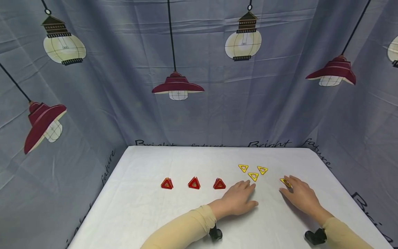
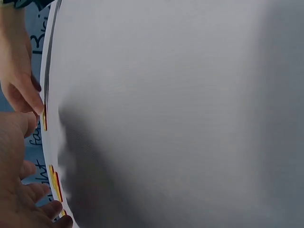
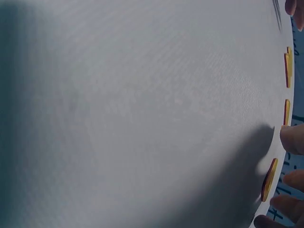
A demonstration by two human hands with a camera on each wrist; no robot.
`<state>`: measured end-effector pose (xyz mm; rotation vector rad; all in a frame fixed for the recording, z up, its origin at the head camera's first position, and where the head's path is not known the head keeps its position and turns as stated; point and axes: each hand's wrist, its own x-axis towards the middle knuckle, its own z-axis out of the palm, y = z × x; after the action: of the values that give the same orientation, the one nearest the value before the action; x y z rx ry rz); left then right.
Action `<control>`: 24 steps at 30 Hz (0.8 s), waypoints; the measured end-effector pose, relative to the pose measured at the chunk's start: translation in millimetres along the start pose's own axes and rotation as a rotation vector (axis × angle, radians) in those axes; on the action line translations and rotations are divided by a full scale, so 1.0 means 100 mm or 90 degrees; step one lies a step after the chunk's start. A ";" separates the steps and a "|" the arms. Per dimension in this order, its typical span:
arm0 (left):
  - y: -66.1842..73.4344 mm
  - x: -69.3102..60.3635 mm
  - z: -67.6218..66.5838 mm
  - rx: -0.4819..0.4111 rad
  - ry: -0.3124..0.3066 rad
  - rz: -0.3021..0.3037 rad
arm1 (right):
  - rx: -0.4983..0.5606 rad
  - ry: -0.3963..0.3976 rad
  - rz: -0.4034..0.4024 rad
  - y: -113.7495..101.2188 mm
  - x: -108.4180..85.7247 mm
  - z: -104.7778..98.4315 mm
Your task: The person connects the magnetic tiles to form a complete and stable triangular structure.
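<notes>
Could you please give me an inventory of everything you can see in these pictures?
Red triangles: three, red with yellowish edges, in a row left of centre; whether any are stacked is unclear
Yellow triangles: four, yellow, three grouped together and one at the right hand
Table: one, white, under the triangles
Curtain: grey-blue, behind and at both sides
Printed lamps: three, dark red, on the curtain
Printed lanterns: three, cream, on the curtain, one cut off at right
Lettering: black, along the curtain
Wrist devices: two, black, one by each wrist
Sleeves: two, pale yellow, on the forearms
Left hand: one, near the grouped triangles
Right hand: one, fingertips at the lone yellow triangle
</notes>
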<state>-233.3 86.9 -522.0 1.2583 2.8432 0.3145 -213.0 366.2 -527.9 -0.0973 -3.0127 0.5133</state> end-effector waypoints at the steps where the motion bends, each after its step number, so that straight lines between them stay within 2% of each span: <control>1: 0.00 0.02 0.01 0.002 -0.002 -0.005 | -0.003 -0.007 0.002 0.01 0.00 0.00; 5: 0.02 0.08 0.02 0.008 -0.009 -0.026 | -0.027 -0.027 0.000 0.02 -0.01 0.02; 11: 0.05 0.16 0.05 0.029 -0.015 -0.063 | -0.052 -0.028 -0.009 0.03 -0.02 0.05; 17: 0.06 0.24 0.05 0.054 -0.029 -0.087 | -0.061 -0.032 -0.017 0.03 -0.04 0.06; 24: 0.06 0.32 0.07 0.053 -0.041 -0.102 | -0.055 -0.048 -0.026 0.02 -0.05 0.03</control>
<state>-249.8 115.1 -526.2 1.0242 2.9054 0.1510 -207.9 367.0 -531.9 -0.0227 -3.1026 0.3918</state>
